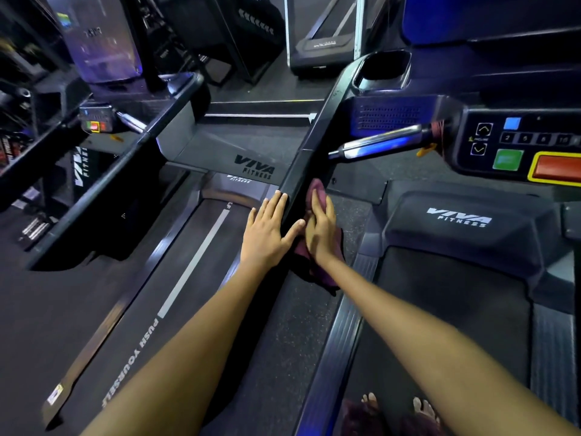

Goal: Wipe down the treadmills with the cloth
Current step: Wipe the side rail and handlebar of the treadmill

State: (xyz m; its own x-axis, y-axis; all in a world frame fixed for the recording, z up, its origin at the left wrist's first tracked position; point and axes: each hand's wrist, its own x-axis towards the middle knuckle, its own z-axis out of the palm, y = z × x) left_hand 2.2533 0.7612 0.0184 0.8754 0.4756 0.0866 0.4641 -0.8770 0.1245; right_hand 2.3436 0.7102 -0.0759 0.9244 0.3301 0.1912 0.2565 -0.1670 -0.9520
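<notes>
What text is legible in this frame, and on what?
"VIVA FITNESS": grey motor cover of the left treadmill.
"VIVA FITNESS": motor cover of the right treadmill.
"PUSH YOURSELF": left treadmill belt; last letter is at the arm's edge.
"INCLINE" and "2": right console panel; the other number keys are blurred.
"VIVA": far-left dark panel, partly cut off.
Unreadable: lettering on the machine ahead and the left console display.
</notes>
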